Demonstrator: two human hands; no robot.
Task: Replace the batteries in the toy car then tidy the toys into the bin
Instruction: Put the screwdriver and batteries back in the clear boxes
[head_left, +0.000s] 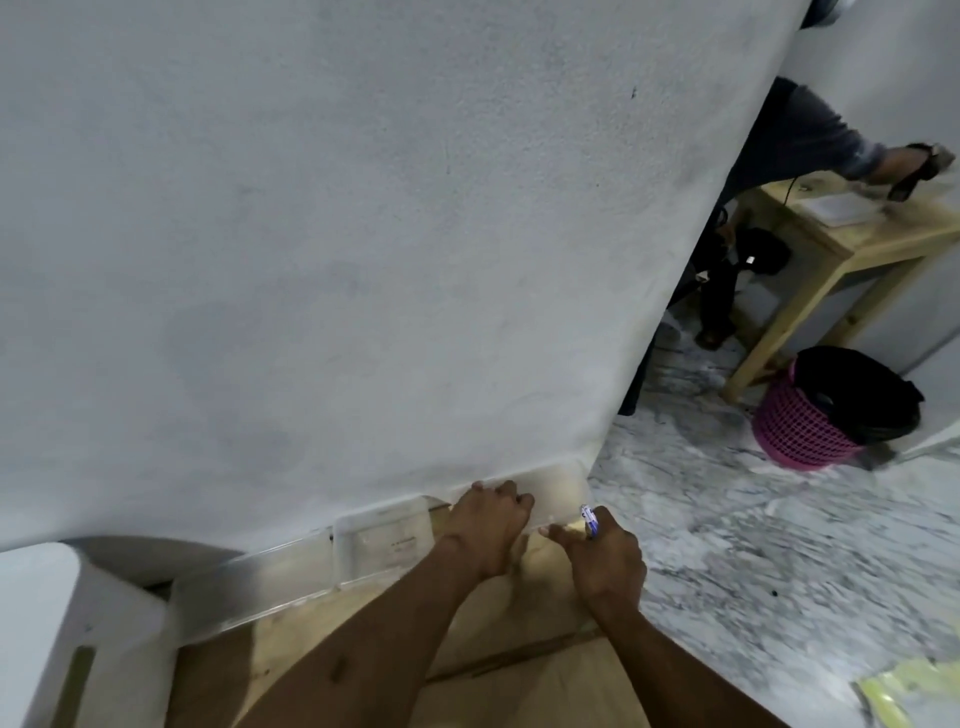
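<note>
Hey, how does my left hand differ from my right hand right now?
The left hand curls its fingers over the rim of the clear bin; the right hand holds a small blue-and-white item. The left hand reaches nearer the wall than the right hand. Both are bare, above the wooden table.

Wooden table (545, 691), clear plastic bin (382, 543) at far edge

No writing is reading clearly: a faint printed label (402, 543) on the clear bin (358, 558) is showing only grey smudges, and the blue-and-white item (589, 518) is blurring too.
</note>
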